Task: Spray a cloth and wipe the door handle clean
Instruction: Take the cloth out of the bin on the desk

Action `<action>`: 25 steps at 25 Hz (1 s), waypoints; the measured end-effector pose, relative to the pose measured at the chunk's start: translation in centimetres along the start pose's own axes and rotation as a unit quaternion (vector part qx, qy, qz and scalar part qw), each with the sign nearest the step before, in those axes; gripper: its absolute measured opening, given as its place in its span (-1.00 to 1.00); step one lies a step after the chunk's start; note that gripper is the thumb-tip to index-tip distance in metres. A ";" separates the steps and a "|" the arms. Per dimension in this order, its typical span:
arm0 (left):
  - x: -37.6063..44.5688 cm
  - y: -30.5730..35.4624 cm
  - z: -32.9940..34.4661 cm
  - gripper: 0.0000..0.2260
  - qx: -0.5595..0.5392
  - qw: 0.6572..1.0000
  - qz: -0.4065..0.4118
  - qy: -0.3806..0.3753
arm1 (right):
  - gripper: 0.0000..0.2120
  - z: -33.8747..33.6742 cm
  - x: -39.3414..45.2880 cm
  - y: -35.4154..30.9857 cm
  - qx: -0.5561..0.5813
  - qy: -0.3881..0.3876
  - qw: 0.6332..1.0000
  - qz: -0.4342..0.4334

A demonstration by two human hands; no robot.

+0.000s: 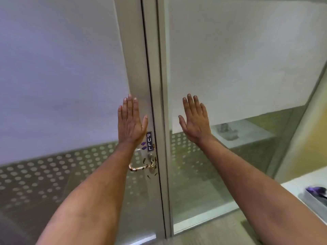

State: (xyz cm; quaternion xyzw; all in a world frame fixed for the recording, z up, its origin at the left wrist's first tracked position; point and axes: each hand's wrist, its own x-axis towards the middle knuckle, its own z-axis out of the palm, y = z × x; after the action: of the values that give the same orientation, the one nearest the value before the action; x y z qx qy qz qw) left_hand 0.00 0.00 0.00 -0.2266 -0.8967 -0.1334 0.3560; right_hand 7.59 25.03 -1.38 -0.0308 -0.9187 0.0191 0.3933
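Brass-coloured and streaked with brown smears, the handle point(141, 167) stuck out leftward from the lock plate on the door point(136, 68), low on its frame and just under a PULL sign point(149, 141). The grime also flecked the plate around it. Both hands were raised in front of the door, above the handle, and apart from each other. The left hand point(131, 121) was flat, fingers straight and together, grasping nothing, in front of the door's edge. The right hand point(195, 119) was likewise spread and empty before the glass panel point(238, 71) to the right. Whether either palm touched the glass could not be told.

No cloth or spray bottle was plainly visible. A grey tray point(316, 202) on the white tabletop point(292, 187) at the lower right held something purple, too blurred to name. As a judgement, the task had not begun: the first step called for reaching to that tray, then wetting the cloth away from the glass, and wiping along the lever and around its base.
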 end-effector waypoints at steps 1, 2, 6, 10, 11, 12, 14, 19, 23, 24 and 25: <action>-1.1 0.6 1.6 -0.29 -0.013 1.000 -0.009 -0.016 | -0.31 1.0 -1.6 0.4 -0.015 -0.034 0.999 0.016; -2.0 1.1 2.8 -0.29 -0.025 0.999 -0.009 -0.034 | -0.31 1.7 -2.9 0.8 -0.023 -0.057 0.998 0.021; -8.3 3.9 9.6 -0.29 -0.076 0.993 0.013 -0.091 | -0.31 5.1 -11.9 3.1 -0.057 -0.157 0.984 0.062; -13.8 7.7 14.8 -0.32 -0.114 0.982 0.038 -0.148 | -0.32 6.4 -19.7 5.4 -0.070 -0.231 0.965 0.099; -15.2 8.8 15.9 -0.32 -0.123 0.976 0.047 -0.171 | -0.32 6.5 -21.6 6.0 -0.071 -0.250 0.959 0.113; -16.6 9.8 16.8 -0.32 -0.133 0.971 0.056 -0.189 | -0.32 6.4 -23.4 6.7 -0.075 -0.261 0.954 0.126; -18.5 12.0 18.5 -0.34 -0.149 0.961 0.069 -0.222 | -0.33 6.3 -26.5 8.3 -0.086 -0.284 0.943 0.153; -21.7 18.1 22.1 -0.35 -0.175 0.926 0.105 -0.316 | -0.35 5.8 -32.1 13.3 -0.088 -0.323 0.911 0.239; -22.4 23.6 25.4 -0.36 -0.184 0.904 0.150 -0.356 | -0.35 5.7 -35.1 18.4 -0.100 -0.344 0.890 0.281; -22.3 25.0 26.2 -0.36 -0.187 0.899 0.156 -0.363 | -0.35 5.7 -35.6 19.9 -0.098 -0.345 0.886 0.293; -21.9 26.9 27.2 -0.36 -0.192 0.894 0.163 -0.371 | -0.36 5.5 -36.0 21.7 -0.095 -0.347 0.881 0.306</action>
State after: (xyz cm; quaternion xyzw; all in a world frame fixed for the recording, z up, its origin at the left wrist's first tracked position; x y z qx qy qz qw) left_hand 11.86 27.21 -32.54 -0.4670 -0.8708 -0.1494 -0.0364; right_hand 29.31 44.08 -32.46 -0.3395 -0.9385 0.0604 0.0192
